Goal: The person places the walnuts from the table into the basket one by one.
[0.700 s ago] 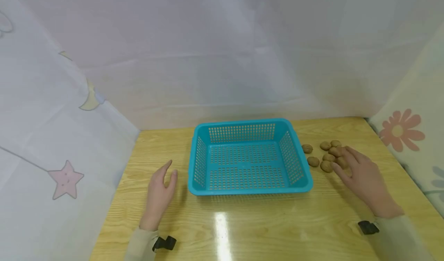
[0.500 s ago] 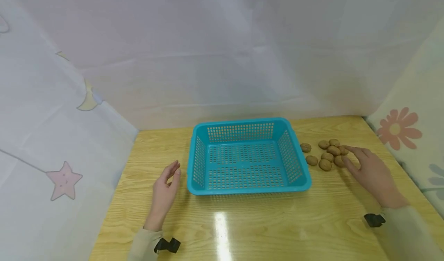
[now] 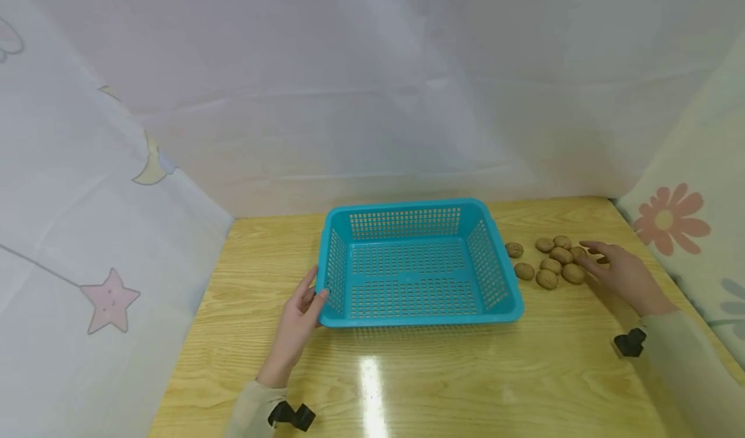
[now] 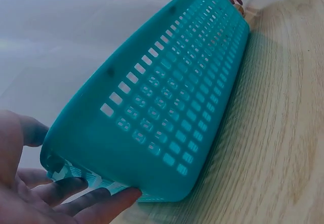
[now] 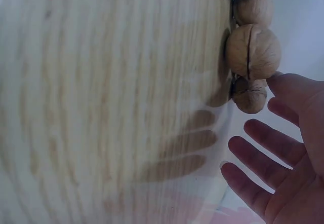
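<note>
Just left of the right hand [image 3: 627, 277], its fingers parted and holding nothing: walnuts [image 3: 561, 255] on the table [image 3: 460, 383], thumb contact unclear. Well apart from the left hand [image 3: 295, 325], gripping the near left corner of the blue basket [image 3: 419, 321], laid lengthwise between.

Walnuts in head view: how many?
9: far walnut and near walnut right of the basket, seven in a cluster by the right hand. Hand or basket may hide more.
</note>
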`<action>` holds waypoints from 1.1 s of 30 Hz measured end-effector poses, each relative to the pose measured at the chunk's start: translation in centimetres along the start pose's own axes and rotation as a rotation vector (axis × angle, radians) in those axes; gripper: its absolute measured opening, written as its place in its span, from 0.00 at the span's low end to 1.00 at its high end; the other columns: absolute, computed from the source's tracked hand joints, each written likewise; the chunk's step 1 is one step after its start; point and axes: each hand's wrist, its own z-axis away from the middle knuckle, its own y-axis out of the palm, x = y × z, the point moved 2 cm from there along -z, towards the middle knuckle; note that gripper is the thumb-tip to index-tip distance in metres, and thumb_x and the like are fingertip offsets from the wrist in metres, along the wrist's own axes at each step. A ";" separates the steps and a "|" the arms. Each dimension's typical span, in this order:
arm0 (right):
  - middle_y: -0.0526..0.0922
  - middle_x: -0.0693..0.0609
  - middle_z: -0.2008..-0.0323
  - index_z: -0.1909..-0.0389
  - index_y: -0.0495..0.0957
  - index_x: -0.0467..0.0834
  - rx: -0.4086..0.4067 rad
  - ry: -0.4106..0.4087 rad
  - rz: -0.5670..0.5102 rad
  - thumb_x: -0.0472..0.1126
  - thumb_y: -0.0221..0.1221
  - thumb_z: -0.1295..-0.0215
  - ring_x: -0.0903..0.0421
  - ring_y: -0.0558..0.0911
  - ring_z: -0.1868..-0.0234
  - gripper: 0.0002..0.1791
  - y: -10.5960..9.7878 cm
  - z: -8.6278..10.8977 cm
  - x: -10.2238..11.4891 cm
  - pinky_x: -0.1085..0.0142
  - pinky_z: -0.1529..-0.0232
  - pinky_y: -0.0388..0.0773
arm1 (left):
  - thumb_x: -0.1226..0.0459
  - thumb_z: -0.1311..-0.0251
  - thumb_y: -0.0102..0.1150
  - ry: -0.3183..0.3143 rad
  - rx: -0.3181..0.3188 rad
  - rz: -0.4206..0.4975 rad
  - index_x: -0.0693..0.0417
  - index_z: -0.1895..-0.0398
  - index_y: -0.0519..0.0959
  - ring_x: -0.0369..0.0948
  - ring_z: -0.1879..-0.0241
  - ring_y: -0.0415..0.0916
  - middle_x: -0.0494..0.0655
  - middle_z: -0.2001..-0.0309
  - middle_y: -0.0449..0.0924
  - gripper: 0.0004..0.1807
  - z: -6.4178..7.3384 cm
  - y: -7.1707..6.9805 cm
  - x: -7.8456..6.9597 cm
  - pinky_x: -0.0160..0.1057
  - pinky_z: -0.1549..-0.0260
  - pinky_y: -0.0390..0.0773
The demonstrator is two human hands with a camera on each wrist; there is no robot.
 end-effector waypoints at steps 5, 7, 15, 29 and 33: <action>0.78 0.23 0.44 0.30 0.67 0.26 0.011 0.019 -0.012 0.47 0.54 0.19 0.27 0.80 0.51 0.31 0.3 -0.2 -0.9 0.33 0.58 0.76 | 0.68 0.22 0.52 0.001 0.018 0.039 0.53 0.16 0.53 0.65 0.42 0.80 0.68 0.30 0.72 0.35 -0.3 0.3 0.3 0.45 0.61 0.89; 0.79 0.23 0.46 0.31 0.68 0.26 0.007 0.025 -0.004 0.48 0.54 0.19 0.27 0.80 0.51 0.30 0.5 -0.2 -1.1 0.33 0.57 0.77 | 0.69 0.22 0.52 0.002 0.026 0.055 0.53 0.16 0.53 0.66 0.42 0.79 0.67 0.30 0.71 0.35 -0.3 0.3 0.4 0.46 0.60 0.89; 0.80 0.24 0.47 0.34 0.71 0.29 -0.027 0.024 -0.010 0.49 0.55 0.19 0.26 0.80 0.51 0.28 0.4 -0.4 -1.4 0.34 0.58 0.77 | 0.70 0.22 0.51 -0.014 0.018 0.086 0.52 0.16 0.55 0.66 0.43 0.80 0.67 0.31 0.73 0.35 -0.5 0.1 0.5 0.49 0.60 0.89; 0.82 0.26 0.47 0.38 0.76 0.29 -0.148 -0.115 0.100 0.42 0.64 0.26 0.29 0.82 0.54 0.25 -1.8 -0.8 3.0 0.35 0.62 0.78 | 0.71 0.23 0.50 -0.041 -0.010 0.093 0.53 0.17 0.56 0.66 0.45 0.82 0.69 0.33 0.74 0.34 -0.3 0.0 0.4 0.48 0.60 0.89; 0.82 0.28 0.46 0.39 0.77 0.29 -0.166 -0.154 0.117 0.40 0.65 0.28 0.30 0.82 0.54 0.23 -2.3 -1.2 5.6 0.38 0.60 0.78 | 0.71 0.23 0.50 -0.037 -0.015 0.095 0.54 0.17 0.56 0.66 0.46 0.82 0.70 0.34 0.75 0.34 -0.3 0.0 0.4 0.48 0.61 0.89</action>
